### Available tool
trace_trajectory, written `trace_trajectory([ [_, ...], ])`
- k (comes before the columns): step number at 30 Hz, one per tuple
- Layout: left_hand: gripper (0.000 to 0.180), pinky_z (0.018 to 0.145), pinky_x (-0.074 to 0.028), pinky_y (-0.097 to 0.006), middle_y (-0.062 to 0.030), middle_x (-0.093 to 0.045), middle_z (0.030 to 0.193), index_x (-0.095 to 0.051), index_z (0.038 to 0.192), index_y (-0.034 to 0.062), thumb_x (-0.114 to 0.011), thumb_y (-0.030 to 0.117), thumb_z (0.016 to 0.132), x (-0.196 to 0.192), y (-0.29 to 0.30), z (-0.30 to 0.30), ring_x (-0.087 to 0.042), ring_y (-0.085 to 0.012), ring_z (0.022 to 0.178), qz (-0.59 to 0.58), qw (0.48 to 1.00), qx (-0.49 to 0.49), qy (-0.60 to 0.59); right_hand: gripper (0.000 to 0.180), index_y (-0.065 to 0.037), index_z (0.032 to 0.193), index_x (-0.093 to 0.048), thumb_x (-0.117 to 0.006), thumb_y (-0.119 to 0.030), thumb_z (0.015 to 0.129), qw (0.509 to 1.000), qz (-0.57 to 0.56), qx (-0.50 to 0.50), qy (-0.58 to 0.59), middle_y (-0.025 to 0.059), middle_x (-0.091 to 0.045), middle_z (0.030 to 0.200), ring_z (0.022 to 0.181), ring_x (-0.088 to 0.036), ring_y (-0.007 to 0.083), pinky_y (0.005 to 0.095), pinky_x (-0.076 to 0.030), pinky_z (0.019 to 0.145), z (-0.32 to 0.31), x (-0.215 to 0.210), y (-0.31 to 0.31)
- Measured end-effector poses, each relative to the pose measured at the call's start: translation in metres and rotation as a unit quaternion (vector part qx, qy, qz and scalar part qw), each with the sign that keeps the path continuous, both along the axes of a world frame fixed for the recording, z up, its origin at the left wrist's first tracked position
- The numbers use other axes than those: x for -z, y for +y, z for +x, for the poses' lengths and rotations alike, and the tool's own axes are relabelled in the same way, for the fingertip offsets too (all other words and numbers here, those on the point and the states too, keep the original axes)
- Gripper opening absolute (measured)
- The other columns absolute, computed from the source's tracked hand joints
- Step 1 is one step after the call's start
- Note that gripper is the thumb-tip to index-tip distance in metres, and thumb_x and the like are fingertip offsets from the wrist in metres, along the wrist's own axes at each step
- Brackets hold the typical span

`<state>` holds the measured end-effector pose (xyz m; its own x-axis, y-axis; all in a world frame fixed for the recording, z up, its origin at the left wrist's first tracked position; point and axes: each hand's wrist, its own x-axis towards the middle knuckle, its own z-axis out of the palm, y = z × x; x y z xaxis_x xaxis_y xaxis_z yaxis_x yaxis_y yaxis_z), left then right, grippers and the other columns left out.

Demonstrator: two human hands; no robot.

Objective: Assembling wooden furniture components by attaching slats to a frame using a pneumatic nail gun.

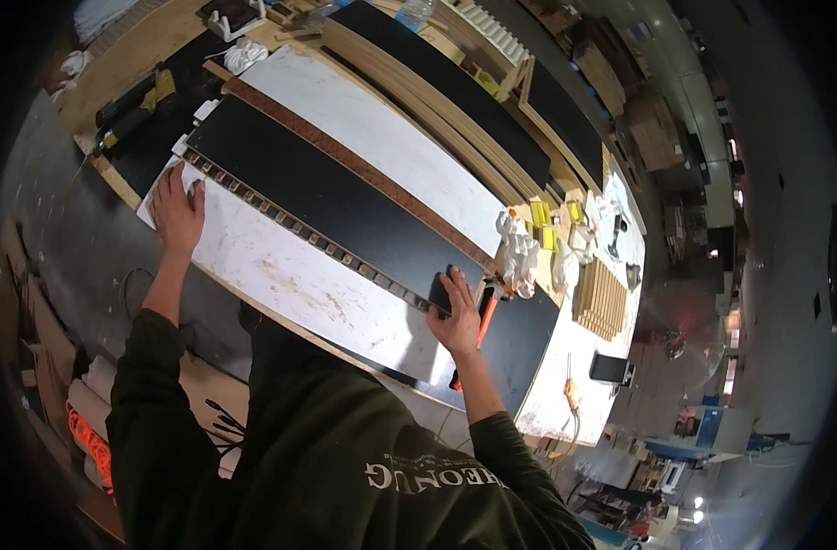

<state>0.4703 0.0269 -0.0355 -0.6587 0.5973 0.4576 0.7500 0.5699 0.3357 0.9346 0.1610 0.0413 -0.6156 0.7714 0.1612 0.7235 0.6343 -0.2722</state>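
A long black panel [317,188] lies on a white board [281,261], with a notched strip [295,224] along its near edge. My left hand [177,213] is flat on the white board by the panel's left end, fingers stretched out. Just beyond those fingertips are small white pieces [181,145]. My right hand [456,316] rests at the panel's right end, its fingers extended over the near corner and the thumb by the strip. Beside it lies an orange-handled tool [487,316], partly covered by the hand. A brown strip [354,165] runs along the panel's far edge.
Stacked black-topped boards [446,92] stand at the far side. Crumpled white plastic [519,257], a stack of wooden strips [600,300] and a soldering-iron-like tool with a cord [571,396] are at right. A dark tool [134,115] lies far left.
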Motion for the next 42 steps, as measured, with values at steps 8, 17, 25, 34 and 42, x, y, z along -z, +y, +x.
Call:
trace_trajectory([
  [8, 0.046, 0.093, -0.036, -0.047, -0.0137, -0.048, 0.125, -0.044, 0.129, 0.0088, -0.054, 0.031, 0.09, -0.001, -0.002, 0.004, -0.047, -0.0332, 0.113, -0.025, 0.999, -0.013, 0.02, 0.063, -0.006, 0.127, -0.05, -0.065, -0.011, 0.066, 1.0, -0.025, 0.002, 0.017, 0.0191, -0.042, 0.139, 0.129, -0.04, 0.037, 0.0501, -0.032, 0.106, -0.002, 0.003, 0.003],
  [17, 0.044, 0.094, -0.036, -0.046, -0.0128, -0.048, 0.125, -0.045, 0.128, 0.0092, -0.055, 0.029, 0.09, -0.007, 0.003, 0.003, -0.046, -0.0326, 0.115, -0.028, 1.0, -0.007, 0.005, 0.061, -0.006, 0.128, -0.049, -0.069, -0.014, 0.071, 0.992, -0.092, -0.065, 0.055, 0.0194, -0.039, 0.141, 0.132, -0.036, 0.0388, 0.055, -0.025, 0.107, -0.013, 0.006, 0.018],
  [25, 0.044, 0.095, -0.036, -0.046, -0.0127, -0.048, 0.124, -0.045, 0.128, 0.0102, -0.055, 0.031, 0.09, -0.001, 0.003, 0.002, -0.047, -0.0322, 0.114, -0.044, 0.999, -0.011, 0.021, 0.06, -0.008, 0.124, -0.052, -0.07, -0.015, 0.067, 0.997, -0.055, -0.041, 0.025, 0.0166, -0.042, 0.14, 0.131, -0.038, 0.0346, 0.055, -0.029, 0.106, -0.019, 0.005, 0.017],
  [34, 0.043, 0.095, -0.036, -0.047, -0.0133, -0.048, 0.125, -0.045, 0.128, 0.0095, -0.054, 0.029, 0.09, -0.002, -0.003, 0.003, -0.046, -0.0333, 0.114, -0.036, 0.999, 0.002, 0.005, 0.061, -0.009, 0.124, -0.05, -0.066, -0.012, 0.065, 0.996, -0.06, -0.055, 0.027, 0.0178, -0.041, 0.137, 0.131, -0.035, 0.039, 0.0566, -0.028, 0.105, -0.042, -0.008, 0.007],
  [42, 0.044, 0.095, -0.035, -0.047, -0.0125, -0.047, 0.126, -0.045, 0.127, 0.0089, -0.055, 0.028, 0.09, -0.011, -0.002, 0.005, -0.045, -0.0325, 0.116, -0.027, 1.0, -0.001, -0.004, 0.06, -0.01, 0.122, -0.051, -0.066, -0.011, 0.065, 0.999, -0.031, -0.037, 0.01, 0.0183, -0.04, 0.139, 0.132, -0.035, 0.0381, 0.0564, -0.027, 0.106, -0.053, 0.006, 0.01],
])
